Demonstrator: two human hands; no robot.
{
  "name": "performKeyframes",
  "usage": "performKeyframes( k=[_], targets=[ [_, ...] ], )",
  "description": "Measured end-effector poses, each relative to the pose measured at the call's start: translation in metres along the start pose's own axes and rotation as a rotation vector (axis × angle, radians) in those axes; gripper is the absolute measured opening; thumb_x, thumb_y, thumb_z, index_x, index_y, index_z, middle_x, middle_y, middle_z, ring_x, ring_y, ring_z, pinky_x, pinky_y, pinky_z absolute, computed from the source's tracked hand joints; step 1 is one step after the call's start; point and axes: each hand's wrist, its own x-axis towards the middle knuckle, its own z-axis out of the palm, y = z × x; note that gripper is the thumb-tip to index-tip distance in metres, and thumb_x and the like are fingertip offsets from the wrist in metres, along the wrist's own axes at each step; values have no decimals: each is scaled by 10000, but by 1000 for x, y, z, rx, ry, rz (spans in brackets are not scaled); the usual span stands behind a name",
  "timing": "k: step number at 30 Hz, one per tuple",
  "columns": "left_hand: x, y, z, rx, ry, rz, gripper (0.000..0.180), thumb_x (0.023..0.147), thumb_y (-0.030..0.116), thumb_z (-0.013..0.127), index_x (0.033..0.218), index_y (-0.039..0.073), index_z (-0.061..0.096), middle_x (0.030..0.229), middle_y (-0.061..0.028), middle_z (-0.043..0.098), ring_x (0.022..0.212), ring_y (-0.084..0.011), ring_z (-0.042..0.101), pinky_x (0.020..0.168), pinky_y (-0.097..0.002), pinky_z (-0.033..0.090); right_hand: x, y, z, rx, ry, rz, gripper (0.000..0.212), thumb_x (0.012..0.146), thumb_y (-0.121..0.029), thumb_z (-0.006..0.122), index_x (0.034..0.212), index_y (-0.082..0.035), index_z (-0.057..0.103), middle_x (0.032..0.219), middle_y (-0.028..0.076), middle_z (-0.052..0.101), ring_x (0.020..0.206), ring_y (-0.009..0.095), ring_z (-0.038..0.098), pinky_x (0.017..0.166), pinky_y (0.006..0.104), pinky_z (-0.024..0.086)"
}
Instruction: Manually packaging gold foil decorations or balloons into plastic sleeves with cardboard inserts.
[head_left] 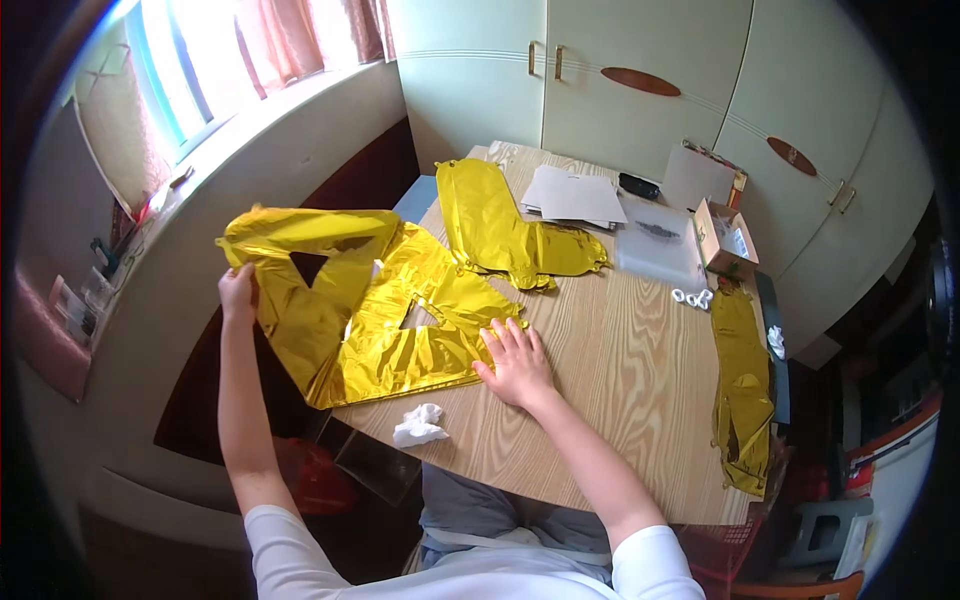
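A large, flat gold foil balloon (355, 345) with openings in it lies across the left end of the table, partly past its edge. My left hand (238, 292) is closed on its outer left edge and lifts that side off the table. My right hand (516, 362) is open, fingers spread and lying flat on the balloon's right corner and the wood beside it. Behind it rests an L-shaped gold foil balloon (490, 225). A crumpled white tissue (420, 427) sits near the front edge.
On the wood-grain table (620, 400) are a long gold foil piece (742, 390) at right, papers (575, 196), a clear plastic sheet (655, 250), a small box (727, 240) and white rings (692, 298). A wall and windowsill (290, 100) border the left, cabinets (640, 110) the back.
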Motion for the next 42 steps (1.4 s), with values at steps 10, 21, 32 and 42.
performKeyframes(
  k=[10,21,32,42],
  targets=[
    [39,63,34,-94,115,74,101,904,118,608,934,22,617,736,-9,609,568,-97,552,504,-248,436,-2,12,1,-24,-14,35,647,961,-534,361,1495,-172,311,1575,73,238,1468,264,155,1196,492,58],
    [155,119,-61,806,797,366,372,900,276,634,1094,-40,666,1043,-178,699,884,-276,684,803,-369,529,-3,9,-3,4,-4,26,656,959,-532,364,1496,-160,307,1572,79,245,1467,271,156,1195,491,60],
    [5,183,44,619,226,901,255,905,220,626,1034,1,640,1003,-162,650,916,-294,630,816,-388,477,-12,18,14,358,388,-24,600,906,-467,533,1375,-103,443,1458,144,369,1375,328,303,1151,483,203],
    [-293,124,247,701,-1082,476,191,849,151,581,943,-14,560,828,-251,627,783,-430,622,688,-482,489,-179,-81,-233,1669,326,-1299,375,982,-355,492,1136,-27,589,1186,166,568,1123,336,532,950,418,430]
  ],
)
